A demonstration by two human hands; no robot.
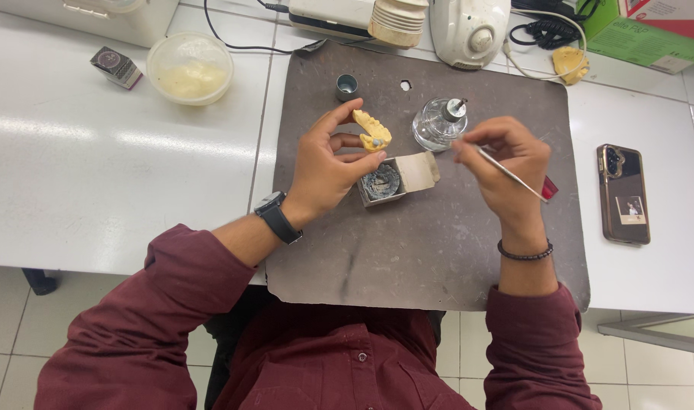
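My left hand (326, 168) holds a small yellow plaster tooth model (372, 131) between thumb and fingers, above a small open cardboard box (396, 180) with dark wax inside. My right hand (509, 163) grips a thin metal instrument (506, 173) with a red handle end, its tip pointing toward a glass spirit lamp (438, 125). Both hands hover over a dark grey work mat (423, 250). A black watch is on my left wrist and a bead bracelet on my right.
A small metal cup (347, 86) stands at the mat's far edge. On the white table lie a lidded plastic bowl (190, 68), a small patterned box (117, 67), a phone (624, 194) at right, white machines (468, 29) and cables at the back.
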